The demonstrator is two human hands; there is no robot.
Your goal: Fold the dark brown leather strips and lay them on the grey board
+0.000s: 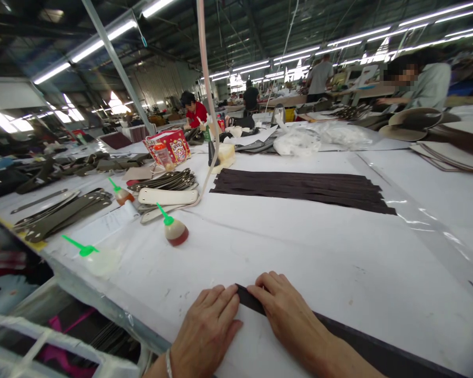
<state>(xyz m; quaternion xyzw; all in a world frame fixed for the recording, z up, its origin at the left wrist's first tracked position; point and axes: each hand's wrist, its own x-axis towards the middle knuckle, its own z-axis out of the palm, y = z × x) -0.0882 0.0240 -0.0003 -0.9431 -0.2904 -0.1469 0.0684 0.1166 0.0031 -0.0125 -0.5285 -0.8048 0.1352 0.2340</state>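
Note:
A long dark strip (350,336) lies at the near edge of the white table, running from between my hands toward the lower right. My left hand (211,325) rests on the table at the strip's far end; its fingers are stretched out with the tips touching that end, and its thumb stands apart. My right hand (287,310) is closed on the strip a little way along, fingers bent and thumb side against it. Part of the strip is hidden under my right hand and forearm. Beyond my hands lies a row of dark brown strips (299,189).
Squeeze bottles with green nozzles, one holding reddish liquid (176,233) and one pale (100,261), stand to the left. Stacked pale straps (167,197), a red patterned bag (173,147) and clear plastic (299,140) lie farther back. A hose (208,94) hangs down. Several people are beyond.

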